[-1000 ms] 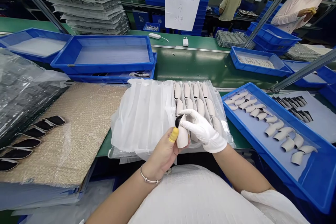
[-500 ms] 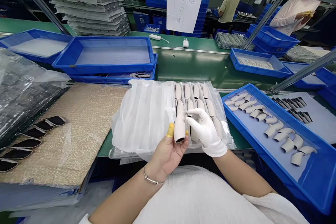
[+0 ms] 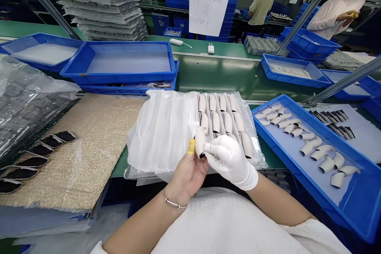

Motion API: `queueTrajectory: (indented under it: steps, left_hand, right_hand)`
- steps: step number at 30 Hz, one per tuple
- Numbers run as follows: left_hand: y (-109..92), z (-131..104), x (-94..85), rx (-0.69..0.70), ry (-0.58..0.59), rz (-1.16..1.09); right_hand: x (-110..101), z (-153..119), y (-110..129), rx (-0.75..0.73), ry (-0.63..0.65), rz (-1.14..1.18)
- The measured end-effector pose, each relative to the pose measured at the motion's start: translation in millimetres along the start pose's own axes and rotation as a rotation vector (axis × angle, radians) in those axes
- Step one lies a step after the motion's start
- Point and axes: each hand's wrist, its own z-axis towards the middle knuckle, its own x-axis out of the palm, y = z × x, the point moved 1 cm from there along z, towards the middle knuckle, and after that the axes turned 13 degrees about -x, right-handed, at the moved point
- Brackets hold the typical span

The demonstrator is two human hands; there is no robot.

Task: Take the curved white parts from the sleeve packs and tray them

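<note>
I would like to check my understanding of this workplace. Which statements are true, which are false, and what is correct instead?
The left hand holds a cream ribbed curved piece. True.
Both hands wear white gloves. False: only the right hand does.
Smaller-looking cream curved shells lie in the long blue plastic tray. True.
The right wrist wears a bracelet. False: the silver metal bracelet is on the left.
A handwritten white paper sheet hangs above. True.
</note>
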Motion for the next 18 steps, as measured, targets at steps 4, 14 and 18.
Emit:
queueTrajectory:
  steps: [4, 14, 18]
  left_hand:
    - [-2.1, -1.5, 1.3, -0.009, -0.069, -0.019]
    - [-5.1, -8.5, 2.2, -0.139, 0.015, -0.050]
    - [5.9, -11.8, 0.3, -0.322, 0.269, 0.006]
  right_hand:
    - [-12.0, -1.9, -2.7, 0.353, -0.133, 0.204]
    - [-39.1, -11.0, -28.2, 0.718, 0.159, 0.895]
    - [-14.9, -13.9, -35.8, 0.808, -0.143, 0.971]
